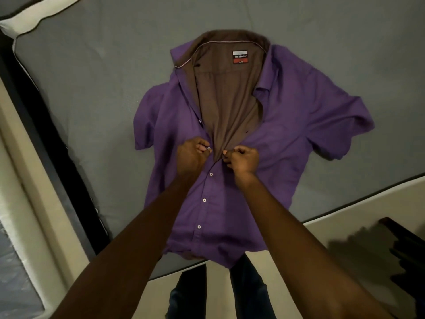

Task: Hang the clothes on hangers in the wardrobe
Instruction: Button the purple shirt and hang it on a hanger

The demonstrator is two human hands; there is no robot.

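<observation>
Left hand [192, 155] is pinching the button-side edge of the purple shirt [287, 125], fingers curled round a white button [208, 148] at mid-chest. Right hand [241, 160] is gripping the opposite front edge, fingers curled tight on the cloth, just beside the left. Below the hands the shirt is lying buttoned, three white buttons showing down the placket. Above them it is gaping open, brown lining [230, 102] and a neck label [240, 57] showing. Shirt is lying face up, sleeves spread, on a grey mattress [92, 77], hem hanging slightly over the near edge. Person's dark trouser legs [190, 293] are standing at that edge. Pale floor [333, 203] to the right, a dark object [404, 240] at the far right, too blurred to identify.
</observation>
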